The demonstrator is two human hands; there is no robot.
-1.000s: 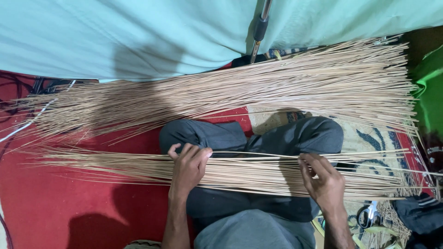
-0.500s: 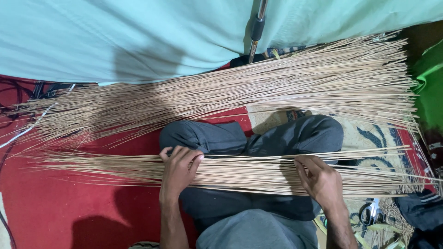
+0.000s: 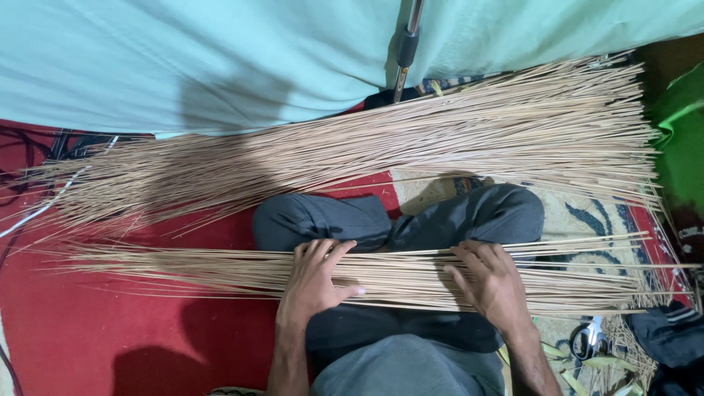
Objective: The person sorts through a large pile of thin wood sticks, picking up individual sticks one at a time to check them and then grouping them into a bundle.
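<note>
A flat bundle of thin, pale sticks [image 3: 396,275] is lying across the person's crossed legs [image 3: 411,220] in the lower middle of the frame, stretching almost from the left edge to the right edge. The left hand [image 3: 317,279] is resting palm down on the bundle just left of centre, its fingers lying close together over the sticks and the thumb sticking out to the right along them. The right hand [image 3: 490,282] is pressing down on the same bundle right of centre, its fingers slightly spread and curling over the far edge of the sticks. Neither hand is pinching a single stick, as far as the view shows.

The legs are wearing dark grey trousers and are folded under the bundle, knees pointing to left and right. Beneath them a red mat [image 3: 110,330] is covering the lower left of the frame, and a patterned rug [image 3: 579,213] is showing at the right.

Above the legs, a far larger heap of sticks [image 3: 367,150] is lying across the middle of the frame, fanning out toward the right. A pale turquoise cloth [image 3: 220,59] is filling the top, with a metal pole [image 3: 405,48] standing in front of it. Green fabric [image 3: 682,139] is sitting at the right edge, and a pair of scissors [image 3: 587,341] is lying in the lower right.
</note>
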